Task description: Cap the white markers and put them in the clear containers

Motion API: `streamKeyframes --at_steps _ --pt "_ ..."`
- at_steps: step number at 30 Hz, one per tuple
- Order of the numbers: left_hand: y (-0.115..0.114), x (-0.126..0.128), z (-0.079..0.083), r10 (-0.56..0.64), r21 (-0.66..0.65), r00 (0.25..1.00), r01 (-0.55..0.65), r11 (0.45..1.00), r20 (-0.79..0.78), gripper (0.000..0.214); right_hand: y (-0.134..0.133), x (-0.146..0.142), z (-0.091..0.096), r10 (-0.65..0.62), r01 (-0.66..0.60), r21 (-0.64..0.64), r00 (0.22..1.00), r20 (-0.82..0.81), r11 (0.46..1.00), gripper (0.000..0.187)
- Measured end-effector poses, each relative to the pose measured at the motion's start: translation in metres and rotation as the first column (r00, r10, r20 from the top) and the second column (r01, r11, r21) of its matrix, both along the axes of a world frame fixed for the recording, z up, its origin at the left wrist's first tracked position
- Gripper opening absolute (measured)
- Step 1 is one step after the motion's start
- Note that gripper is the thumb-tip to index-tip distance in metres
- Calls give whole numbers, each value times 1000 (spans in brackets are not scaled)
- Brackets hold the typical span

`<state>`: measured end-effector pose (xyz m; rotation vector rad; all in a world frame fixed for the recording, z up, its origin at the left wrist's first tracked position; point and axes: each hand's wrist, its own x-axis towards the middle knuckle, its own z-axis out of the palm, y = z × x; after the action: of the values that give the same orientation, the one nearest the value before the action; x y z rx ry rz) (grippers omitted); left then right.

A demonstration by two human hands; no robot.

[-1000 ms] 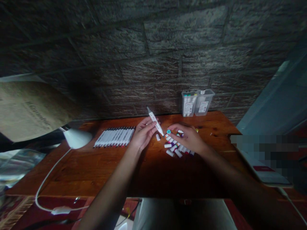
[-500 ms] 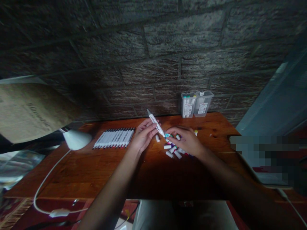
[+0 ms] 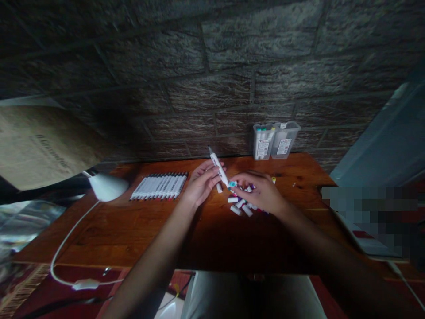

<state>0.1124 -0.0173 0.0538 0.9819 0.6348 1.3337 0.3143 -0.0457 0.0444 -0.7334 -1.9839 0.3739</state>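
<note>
My left hand [image 3: 201,181] is closed round a white marker [image 3: 219,166], which is tilted with its grey tip up and to the left. My right hand [image 3: 262,192] hovers over a pile of loose marker caps [image 3: 239,204] on the wooden table [image 3: 139,226]. Its fingers pinch a teal cap [image 3: 233,183] right at the marker's lower end. A row of several capped white markers [image 3: 159,186] lies flat to the left of my left hand.
Two clear plastic marker boxes [image 3: 276,141] stand against the brick wall at the back right. A white lamp head [image 3: 107,186] with its cord sits at the table's left. A cardboard sheet [image 3: 40,146] leans at far left. A blurred patch covers the right edge.
My right hand has gone from resting over the caps to pinching a teal cap and bringing it to the marker's lower end. The left hand keeps the marker nearly still.
</note>
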Motion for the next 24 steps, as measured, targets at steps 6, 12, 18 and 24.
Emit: streamKeyframes --at_steps 6,12,18,24 --pt "-5 0 -1 -10 128 988 29 991 -151 29 3 10 2 -110 103 -60 987 -120 993 20" --pt "-15 6 -2 -134 215 914 229 949 -383 31 5 12 7 -154 138 -79 953 -260 987 19" --pt "-16 7 -3 -133 242 897 253 937 -422 32 2 9 11 -160 148 -62 931 -329 987 16" --pt "-17 7 -3 -152 234 883 278 932 -444 33 0 10 14 -131 130 -27 934 -332 991 20"
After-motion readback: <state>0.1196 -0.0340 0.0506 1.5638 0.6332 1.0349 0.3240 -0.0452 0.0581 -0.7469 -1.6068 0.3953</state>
